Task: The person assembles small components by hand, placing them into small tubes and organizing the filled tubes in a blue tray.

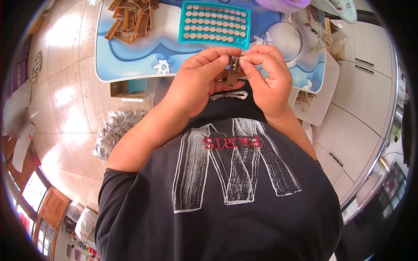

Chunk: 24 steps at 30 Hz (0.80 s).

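Just past the table's near edge, a narrow brown plastic casing (232, 78) is held up between my hands. My left hand (198, 78) grips it from the left, thumb on top and fingers curled behind and beneath. Small dark and pale parts (235, 63), like a tiny circuit board, sit in the casing's far end. My right hand (272, 76) is closed in a pinch at that end, thumb and forefinger pressed together against the casing. Whether anything tiny lies between those fingertips is hidden.
On the blue patterned table (126, 61) are a pile of brown casings (141, 24) and a teal tray (241, 41) with rows of silver button cells. A purple bowl (289, 5) and wired parts (320, 37) lie right. Silvery bags (117, 130) rest on the floor.
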Available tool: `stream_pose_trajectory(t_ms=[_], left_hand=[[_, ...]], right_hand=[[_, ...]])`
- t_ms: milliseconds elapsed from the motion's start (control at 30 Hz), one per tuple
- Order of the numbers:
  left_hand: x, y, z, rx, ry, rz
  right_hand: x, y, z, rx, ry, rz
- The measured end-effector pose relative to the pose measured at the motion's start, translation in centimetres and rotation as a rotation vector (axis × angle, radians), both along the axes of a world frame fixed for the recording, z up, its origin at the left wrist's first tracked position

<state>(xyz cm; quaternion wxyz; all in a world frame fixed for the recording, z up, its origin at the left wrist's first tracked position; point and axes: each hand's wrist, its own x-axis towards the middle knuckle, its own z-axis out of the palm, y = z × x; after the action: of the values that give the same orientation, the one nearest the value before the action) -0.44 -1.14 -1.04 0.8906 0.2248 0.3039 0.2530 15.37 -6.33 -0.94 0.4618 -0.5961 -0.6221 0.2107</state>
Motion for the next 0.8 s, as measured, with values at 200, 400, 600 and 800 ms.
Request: stream_pose_trajectory(t_ms=[200,400,600,800], left_hand=[[0.02,-0.08,-0.26,0.009,-0.005,0.018],[0.27,-0.19,0.21,-0.013,0.014,0.059],[0.28,-0.29,0.19,0.014,0.036,0.063],[0.21,-0.22,0.13,0.025,0.029,0.055]], right_hand=[[0.16,0.32,-0.19,0.068,-0.011,0.007],[0.1,0.27,-0.08,0.07,-0.037,0.004],[0.15,0.29,-0.19,0.06,-0.003,-0.003],[0.03,0.3,-0.1,0.054,0.002,-0.003]])
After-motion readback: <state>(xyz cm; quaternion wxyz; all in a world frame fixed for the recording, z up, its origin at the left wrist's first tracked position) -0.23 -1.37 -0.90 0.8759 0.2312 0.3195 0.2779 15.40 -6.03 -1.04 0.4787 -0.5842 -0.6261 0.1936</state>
